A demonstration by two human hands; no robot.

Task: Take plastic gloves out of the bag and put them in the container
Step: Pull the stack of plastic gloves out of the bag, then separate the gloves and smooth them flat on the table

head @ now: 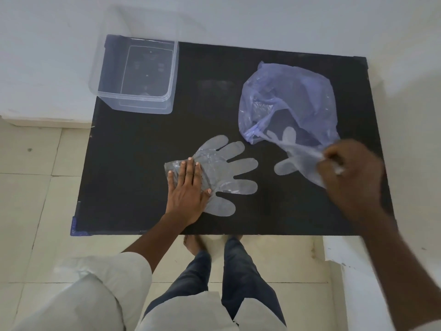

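A clear plastic glove [229,170] lies flat near the middle of the black table top [133,163], fingers pointing right. My left hand [188,189] presses flat on its cuff, fingers spread. A crumpled bluish plastic bag [291,101] lies at the right. A second clear glove [298,161] lies partly inside the bag's mouth, and my right hand [350,173] pinches its cuff. The clear plastic container [136,75] stands open at the table's far left corner, with nothing visible inside.
The table stands against a white wall. Pale floor tiles [28,187] lie to the left and below. The person's legs and bare foot [193,244] show under the table's near edge. A white ledge [346,271] sits at the lower right.
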